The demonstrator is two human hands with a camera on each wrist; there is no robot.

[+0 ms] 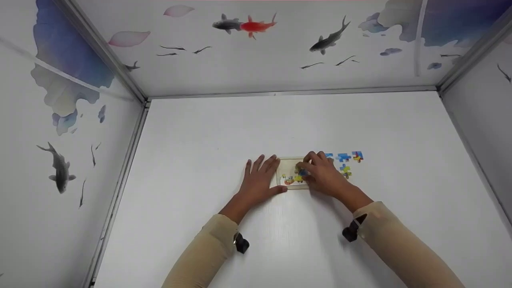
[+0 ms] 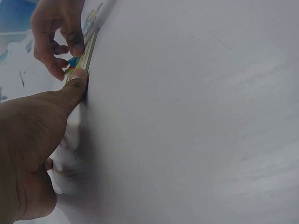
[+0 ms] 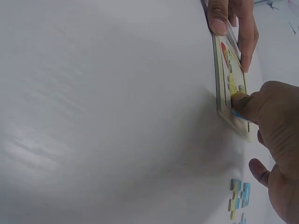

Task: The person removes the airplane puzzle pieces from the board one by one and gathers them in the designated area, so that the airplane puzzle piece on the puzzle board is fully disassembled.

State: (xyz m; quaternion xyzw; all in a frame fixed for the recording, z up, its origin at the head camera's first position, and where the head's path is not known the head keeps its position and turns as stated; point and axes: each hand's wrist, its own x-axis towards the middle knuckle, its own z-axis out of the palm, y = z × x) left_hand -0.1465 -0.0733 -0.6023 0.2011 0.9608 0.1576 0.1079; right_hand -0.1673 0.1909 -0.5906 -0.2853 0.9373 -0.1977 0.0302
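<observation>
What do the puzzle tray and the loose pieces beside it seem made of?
Puzzle tray: likely wood with a plain matte finish, judging by its pale tan surface and edge. Loose pieces: wood or thick card, I can't tell which, with colour-printed tops and visibly thick sides.

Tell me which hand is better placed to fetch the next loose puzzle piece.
The right hand, probably, once it is done with the blue piece: the loose pieces lie on its side of the tray. The left hand touches the opposite edge, so reaching them would mean crossing over.
</observation>
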